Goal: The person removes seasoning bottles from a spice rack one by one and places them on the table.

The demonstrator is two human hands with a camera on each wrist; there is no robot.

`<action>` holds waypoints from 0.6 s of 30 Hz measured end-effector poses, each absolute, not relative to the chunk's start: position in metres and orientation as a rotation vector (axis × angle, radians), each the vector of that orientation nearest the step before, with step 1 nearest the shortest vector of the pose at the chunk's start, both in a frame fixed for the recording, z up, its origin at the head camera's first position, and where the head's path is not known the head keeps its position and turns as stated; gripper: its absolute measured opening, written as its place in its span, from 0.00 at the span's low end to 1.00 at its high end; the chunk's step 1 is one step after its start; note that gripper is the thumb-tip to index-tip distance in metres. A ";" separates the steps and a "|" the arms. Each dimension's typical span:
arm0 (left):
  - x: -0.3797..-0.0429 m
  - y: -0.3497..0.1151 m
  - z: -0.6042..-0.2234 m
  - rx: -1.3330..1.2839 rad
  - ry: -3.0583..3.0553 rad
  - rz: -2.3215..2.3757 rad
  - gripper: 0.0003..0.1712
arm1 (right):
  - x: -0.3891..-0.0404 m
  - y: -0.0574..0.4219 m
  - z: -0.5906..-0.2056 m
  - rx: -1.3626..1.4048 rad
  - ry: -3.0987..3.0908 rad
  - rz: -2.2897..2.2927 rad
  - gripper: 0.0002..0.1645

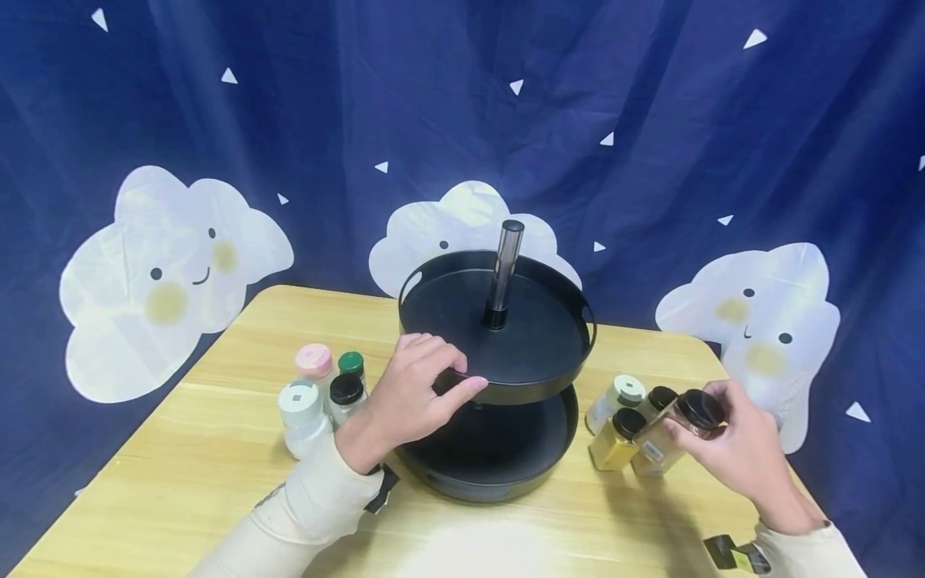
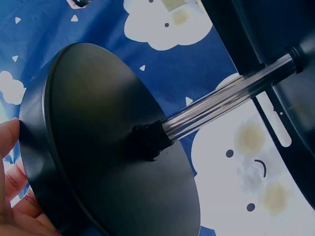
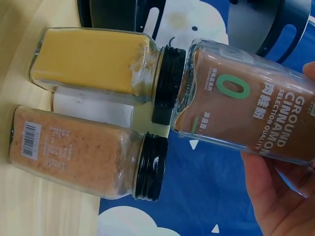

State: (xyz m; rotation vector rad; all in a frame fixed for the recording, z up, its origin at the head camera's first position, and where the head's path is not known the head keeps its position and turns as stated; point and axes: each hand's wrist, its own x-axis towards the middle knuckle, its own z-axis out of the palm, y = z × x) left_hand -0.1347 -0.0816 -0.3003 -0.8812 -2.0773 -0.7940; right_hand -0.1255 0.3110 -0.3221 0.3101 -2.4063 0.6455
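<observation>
My left hand (image 1: pixel 408 393) grips the near left rim of the upper tray (image 1: pixel 535 353) of a black two-tier tray stand. In the left wrist view, the fingers lie against the outer wall of this upper tray (image 2: pixel 37 142), whose underside meets a shiny post (image 2: pixel 211 108). The lower tray (image 1: pixel 499 474) rests on the table. My right hand (image 1: pixel 747 449) holds a glass jar of ground cinnamon (image 3: pixel 236 98), raised above other spice jars. A yellow spice jar (image 3: pixel 93 61) and an orange-brown spice jar (image 3: pixel 74 157) stand close beside it, with a pale-lidded jar (image 1: pixel 625 393) behind.
Left of the stand are several jars, including a white-lidded jar (image 1: pixel 302 417), a pink-lidded jar (image 1: pixel 314 361), a green-lidded jar (image 1: pixel 352 363) and a black-lidded jar (image 1: pixel 347 393). A blue curtain (image 1: pixel 332 120) with cloud prints hangs behind the wooden table (image 1: pixel 202 482).
</observation>
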 end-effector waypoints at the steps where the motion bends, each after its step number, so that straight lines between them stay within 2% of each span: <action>1: -0.134 -0.082 -0.300 -0.884 -2.081 -0.786 0.14 | -0.124 0.311 -0.322 0.307 -2.407 0.644 0.31; 18: -0.132 -0.081 -0.299 -0.885 -2.104 -0.782 0.13 | -0.119 0.316 -0.349 0.351 -2.544 0.658 0.32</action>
